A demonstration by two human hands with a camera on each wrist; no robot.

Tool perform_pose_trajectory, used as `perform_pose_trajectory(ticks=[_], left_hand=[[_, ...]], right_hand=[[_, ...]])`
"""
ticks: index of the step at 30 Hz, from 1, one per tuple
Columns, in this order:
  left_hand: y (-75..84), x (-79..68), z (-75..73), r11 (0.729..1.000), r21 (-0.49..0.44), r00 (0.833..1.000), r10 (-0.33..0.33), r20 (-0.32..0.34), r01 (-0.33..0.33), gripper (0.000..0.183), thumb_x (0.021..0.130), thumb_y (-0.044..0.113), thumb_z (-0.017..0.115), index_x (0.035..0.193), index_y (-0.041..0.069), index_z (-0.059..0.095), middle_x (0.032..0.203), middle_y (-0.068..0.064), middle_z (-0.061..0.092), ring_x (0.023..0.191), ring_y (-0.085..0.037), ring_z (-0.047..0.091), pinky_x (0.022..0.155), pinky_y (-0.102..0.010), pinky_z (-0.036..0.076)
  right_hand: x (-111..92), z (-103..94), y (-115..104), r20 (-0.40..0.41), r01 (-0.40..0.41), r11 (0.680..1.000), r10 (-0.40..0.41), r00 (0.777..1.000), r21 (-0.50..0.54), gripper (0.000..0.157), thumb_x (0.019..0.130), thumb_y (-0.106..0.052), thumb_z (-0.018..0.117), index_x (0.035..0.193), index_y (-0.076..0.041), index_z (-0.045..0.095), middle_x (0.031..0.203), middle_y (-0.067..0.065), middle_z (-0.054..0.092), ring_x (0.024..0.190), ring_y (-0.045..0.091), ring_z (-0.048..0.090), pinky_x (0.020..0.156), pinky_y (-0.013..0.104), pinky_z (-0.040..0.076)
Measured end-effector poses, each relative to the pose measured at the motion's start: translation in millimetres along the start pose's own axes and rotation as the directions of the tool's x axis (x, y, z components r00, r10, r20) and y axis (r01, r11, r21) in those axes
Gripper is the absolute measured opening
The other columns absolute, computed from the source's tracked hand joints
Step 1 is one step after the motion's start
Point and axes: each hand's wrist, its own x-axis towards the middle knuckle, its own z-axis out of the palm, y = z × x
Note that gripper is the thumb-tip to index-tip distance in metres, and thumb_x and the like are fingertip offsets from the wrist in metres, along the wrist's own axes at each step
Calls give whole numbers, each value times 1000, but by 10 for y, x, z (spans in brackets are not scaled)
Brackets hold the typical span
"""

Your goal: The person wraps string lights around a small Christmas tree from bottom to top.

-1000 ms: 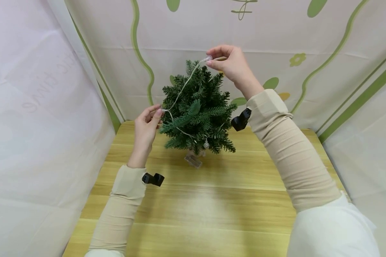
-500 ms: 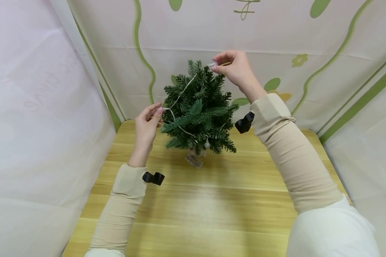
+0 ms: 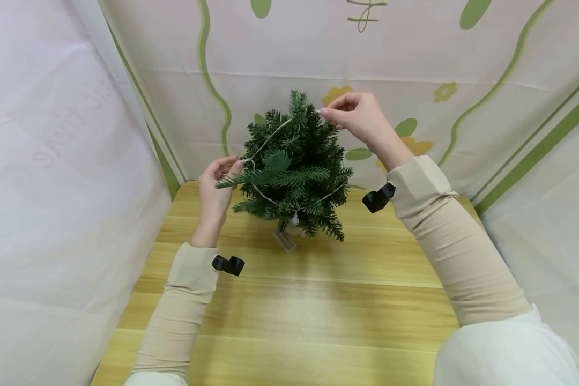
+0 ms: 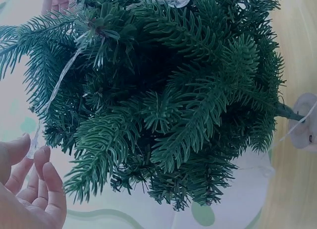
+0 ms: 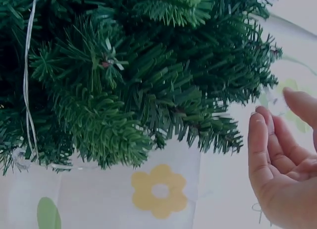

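A small artificial Christmas tree (image 3: 301, 161) stands on the table, a clear-wired string light (image 3: 270, 138) looped around its branches. At the tree's left side my left hand (image 3: 215, 187) pinches the string between thumb and fingertips; a branch tip reaches across in front of these fingers. My right hand (image 3: 362, 120) pinches another part of the string beside the upper right of the tree. Between the hands the wire slants up and passes behind the top branches. In the right wrist view, a clear bulb (image 5: 270, 98) shows at the right fingertips. Another bulb (image 3: 295, 220) hangs low in front.
By the tree's foot lies a clear rectangular case (image 3: 284, 241). The wooden table (image 3: 289, 321) extends toward me. A printed fabric wall (image 3: 280, 48) stands close behind the tree, with fabric panels on both sides.
My right hand has come down and rightward from above the treetop, drawing the string behind the top branches. The tree has turned slightly, and a front branch now points left over my left fingers.
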Motion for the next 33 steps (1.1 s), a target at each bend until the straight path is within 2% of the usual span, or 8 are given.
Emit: perform_pose_trajectory(ticks=[5, 9, 12, 18, 22, 28, 31, 33], left_hand=[[14, -1, 2, 1000, 8, 1000, -15, -3, 15, 37, 91, 27, 65, 122, 7, 63, 94, 17, 63, 77, -2, 55, 67, -18, 48], [14, -8, 4, 1000, 9, 1000, -26, 5, 26, 38, 91, 27, 64, 125, 9, 62, 111, 3, 68, 82, -2, 56, 69, -18, 49], [12, -6, 8, 999, 12, 999, -51, 4, 51, 38, 92, 26, 64, 127, 12, 61, 125, -5, 64, 88, -2, 56, 73, -19, 51], [14, 8, 19, 997, 1, 997, -78, 18, 78, 37, 94, 22, 61, 130, 16, 59, 132, -4, 61, 89, -3, 55, 79, -22, 52], [7, 14, 16, 998, -11, 997, -62, 36, 63, 36, 95, 21, 58, 131, 14, 58, 131, -6, 61, 83, -2, 53, 75, -20, 51], [3, 15, 24, 997, 8, 996, -72, 46, 72, 36, 96, 21, 58, 131, 14, 58, 132, -5, 60, 89, -1, 55, 78, -24, 52], [5, 22, 31, 997, 15, 996, -72, 44, 71, 35, 96, 22, 58, 130, 15, 59, 132, -4, 61, 92, -2, 55, 80, -26, 53], [10, 25, 36, 998, 16, 997, -67, 45, 66, 35, 96, 21, 58, 130, 15, 59, 132, -4, 60, 92, -3, 55, 78, -23, 52]], right_hand=[[-54, 58, 22, -6, 103, 993, -104, 995, -51, 24, 87, -24, 70, 105, -9, 64, 84, -12, 62, 82, 9, 61, 77, 20, 50], [-77, 102, 39, -5, 141, 986, -142, 990, -84, 24, 88, -25, 69, 105, -8, 67, 83, -12, 63, 80, 10, 62, 75, 19, 52], [-78, 118, 74, -4, 162, 981, -164, 986, -108, 24, 89, -22, 67, 107, -6, 66, 85, -11, 62, 78, 5, 59, 72, 16, 50], [-83, 158, 145, -25, 234, 962, -239, 971, -138, 21, 89, -12, 65, 106, -1, 65, 94, 4, 67, 77, 2, 58, 71, 12, 49], [-118, 231, 207, -28, 340, 910, -356, 934, -237, 19, 89, -9, 65, 105, 0, 65, 100, 15, 69, 82, 11, 63, 75, 16, 52], [-150, 310, 297, 25, 453, 819, -475, 880, -353, 16, 89, -6, 64, 103, 2, 66, 99, 16, 70, 87, 24, 67, 80, 32, 56], [-144, 327, 320, 46, 477, 795, -497, 866, -375, 16, 90, -6, 64, 103, 2, 66, 99, 16, 70, 87, 25, 67, 80, 34, 56], [-137, 331, 330, 40, 483, 791, -507, 861, -375, 17, 90, -7, 64, 104, 2, 66, 100, 16, 70, 88, 25, 67, 81, 34, 56]])
